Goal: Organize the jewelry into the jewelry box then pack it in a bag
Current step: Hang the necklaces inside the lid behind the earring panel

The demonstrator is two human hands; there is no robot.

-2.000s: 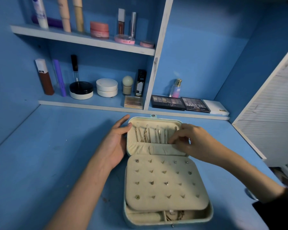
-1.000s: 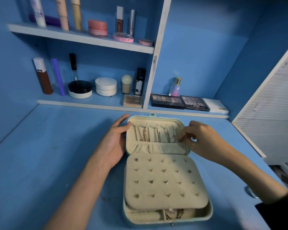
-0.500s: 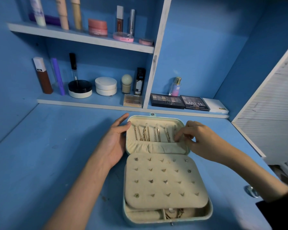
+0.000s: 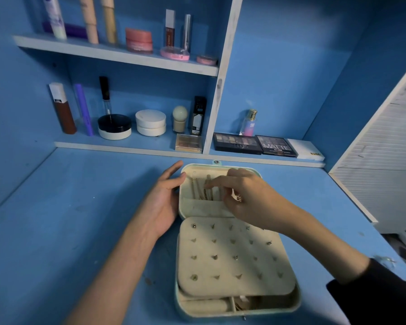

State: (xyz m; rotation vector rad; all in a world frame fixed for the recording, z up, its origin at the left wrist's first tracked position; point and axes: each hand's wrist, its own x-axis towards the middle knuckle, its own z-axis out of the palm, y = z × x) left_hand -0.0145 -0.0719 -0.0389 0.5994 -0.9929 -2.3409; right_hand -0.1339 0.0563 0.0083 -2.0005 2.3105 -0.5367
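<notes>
Jewelry box [image 4: 204, 306] lies open on the blue surface [image 4: 56, 231], its lid [image 4: 192, 207] laid back toward the shelves with gold chains [image 4: 201, 190] hanging in a row inside and a cream earring panel [image 4: 232, 256] covering the base. Left grip [image 4: 161, 207] is released, its straight fingers resting against the lid's left edge. Right grip [image 4: 246, 198] reaches over the chains, too blurred to tell whether it pinches one; eyeshadow palettes [image 4: 256, 144] lie on the low shelf behind.
</notes>
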